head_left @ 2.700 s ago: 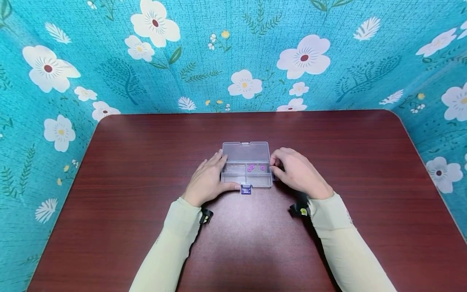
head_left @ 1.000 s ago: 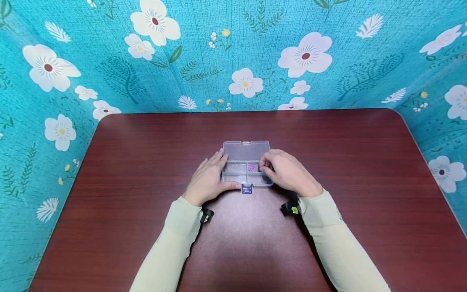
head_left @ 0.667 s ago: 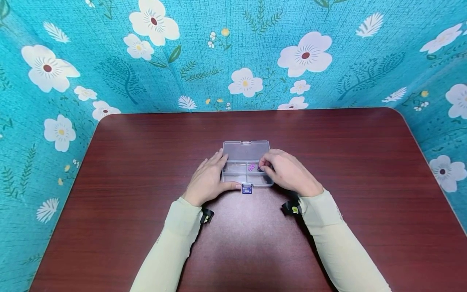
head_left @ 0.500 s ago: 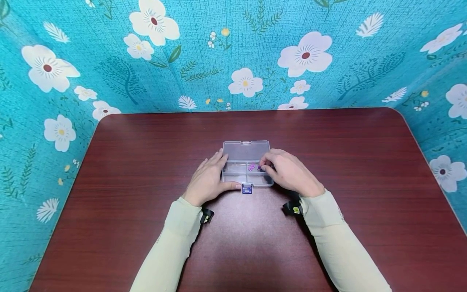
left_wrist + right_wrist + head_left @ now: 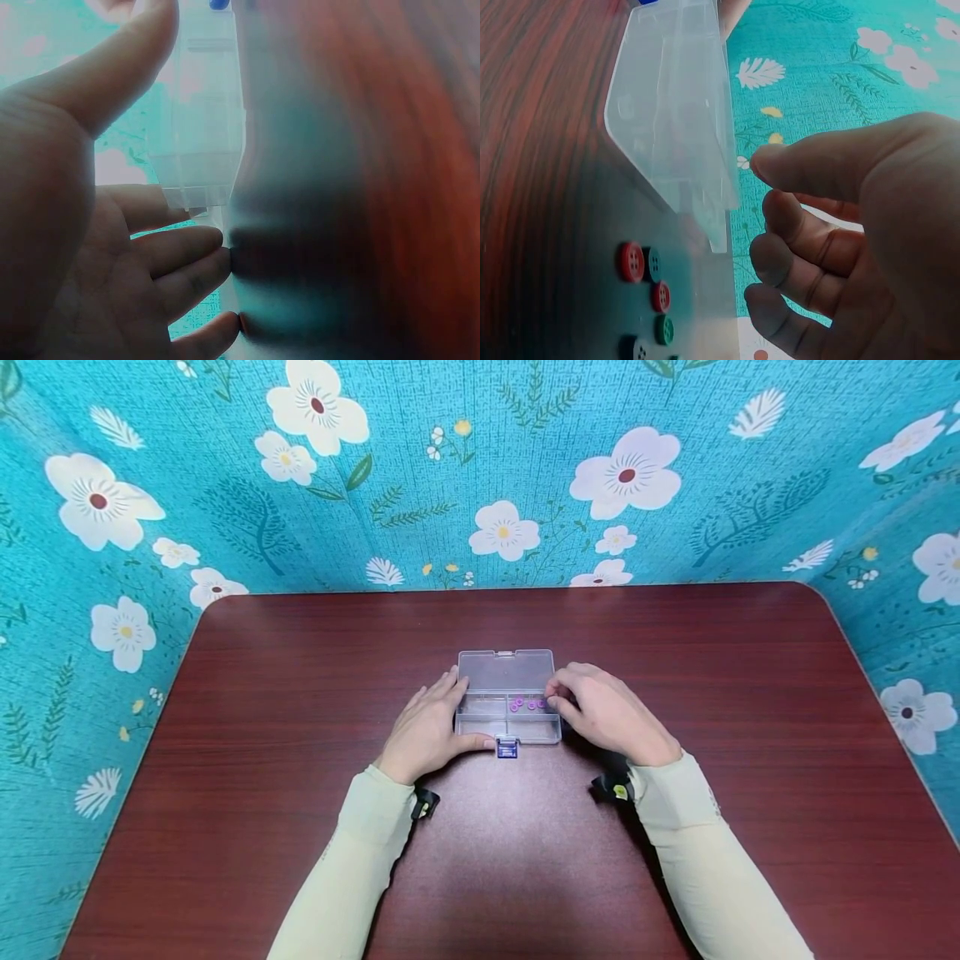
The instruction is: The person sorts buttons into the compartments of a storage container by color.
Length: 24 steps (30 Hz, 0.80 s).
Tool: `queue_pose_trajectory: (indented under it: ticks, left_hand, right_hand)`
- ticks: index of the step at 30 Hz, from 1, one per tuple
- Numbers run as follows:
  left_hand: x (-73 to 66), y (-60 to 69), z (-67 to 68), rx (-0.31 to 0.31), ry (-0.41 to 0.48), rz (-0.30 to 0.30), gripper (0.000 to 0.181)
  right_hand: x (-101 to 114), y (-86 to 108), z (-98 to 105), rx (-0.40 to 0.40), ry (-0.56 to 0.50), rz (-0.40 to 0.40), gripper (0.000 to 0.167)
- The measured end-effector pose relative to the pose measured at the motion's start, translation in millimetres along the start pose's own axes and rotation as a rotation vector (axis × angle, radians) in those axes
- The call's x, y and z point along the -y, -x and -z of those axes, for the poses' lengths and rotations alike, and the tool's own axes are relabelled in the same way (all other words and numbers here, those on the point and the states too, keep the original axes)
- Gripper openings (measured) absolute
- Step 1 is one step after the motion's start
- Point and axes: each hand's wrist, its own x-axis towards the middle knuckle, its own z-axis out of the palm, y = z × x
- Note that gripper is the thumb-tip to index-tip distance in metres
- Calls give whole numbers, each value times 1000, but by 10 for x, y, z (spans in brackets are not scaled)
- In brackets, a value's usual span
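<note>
A clear plastic compartment box (image 5: 483, 727) lies with its lid (image 5: 505, 671) folded back and its blue latch (image 5: 507, 748) at the front. Several purple buttons (image 5: 532, 704) lie in its back right compartment. My left hand (image 5: 423, 735) rests against the box's left side, fingers extended, its thumb along the front edge near the latch. By the box's right edge is my right hand (image 5: 611, 710), fingers loosely bent. In the right wrist view its thumb and fingertips (image 5: 771, 259) are apart, with nothing visible between them.
Red buttons (image 5: 632, 261), a green button (image 5: 664, 330) and a grey button (image 5: 637, 350) lie on the table beside the box; the right hand covers them in the head view. A flowered turquoise cloth (image 5: 420, 477) hangs behind the dark wooden table (image 5: 315, 643).
My right hand moved left over the back right compartment, let go of a purple button there, and drew back to the right. The left hand stayed put on the box.
</note>
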Motion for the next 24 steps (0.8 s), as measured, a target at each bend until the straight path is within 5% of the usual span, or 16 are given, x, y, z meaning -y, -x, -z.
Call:
queue_pose_trajectory:
  ticks: [24]
  left_hand:
    - [11,-1,6,-3,-1,3,107]
  right_hand:
    - [-165,123,141,-32,-26,-66,10]
